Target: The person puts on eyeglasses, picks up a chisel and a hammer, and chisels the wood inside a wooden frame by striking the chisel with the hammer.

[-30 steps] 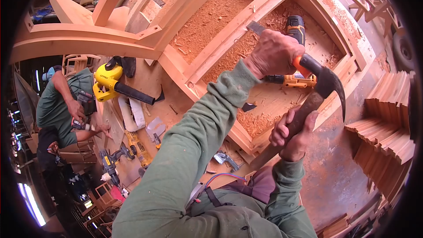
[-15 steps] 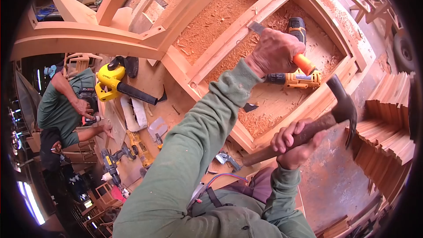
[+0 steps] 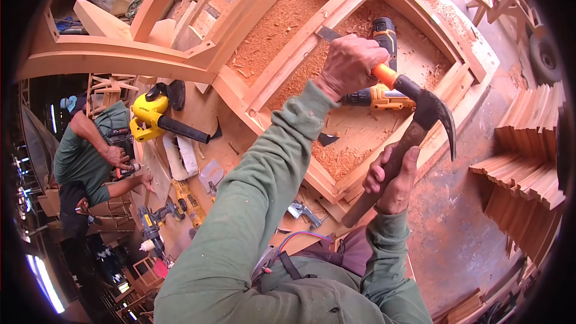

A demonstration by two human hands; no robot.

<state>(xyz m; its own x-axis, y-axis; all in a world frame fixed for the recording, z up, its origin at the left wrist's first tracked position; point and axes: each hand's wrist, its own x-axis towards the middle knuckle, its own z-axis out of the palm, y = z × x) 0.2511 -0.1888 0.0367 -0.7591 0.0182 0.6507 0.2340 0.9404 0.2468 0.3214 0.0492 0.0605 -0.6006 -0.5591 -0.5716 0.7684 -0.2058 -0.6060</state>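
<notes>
My left hand (image 3: pixel 354 65) is closed around a chisel with an orange handle (image 3: pixel 384 75). The steel chisel blade (image 3: pixel 328 34) rests on the middle rail (image 3: pixel 306 45) of a wooden frame. In my right hand (image 3: pixel 393 180) is a claw hammer (image 3: pixel 431 110), gripped by its wooden handle. The hammer's striking face meets the butt of the chisel handle, or is very close to it. Inside the frame, beyond my left hand, lies a yellow and black power drill (image 3: pixel 384 35). A second yellow power tool (image 3: pixel 384 97) lies beside it, partly hidden by my left wrist.
Wood shavings (image 3: pixel 273 36) cover the panel inside the frame. A yellow blower (image 3: pixel 151 113), a cordless drill (image 3: pixel 157 219) and other tools lie to the left. A co-worker (image 3: pixel 96 150) holds a power tool there. Stacked wooden pieces (image 3: pixel 528 150) stand on the right.
The hammer has moved left and turned so that its head comes to the chisel's butt end. The whole frame appears shifted slightly left in view. Both hands keep their grips.
</notes>
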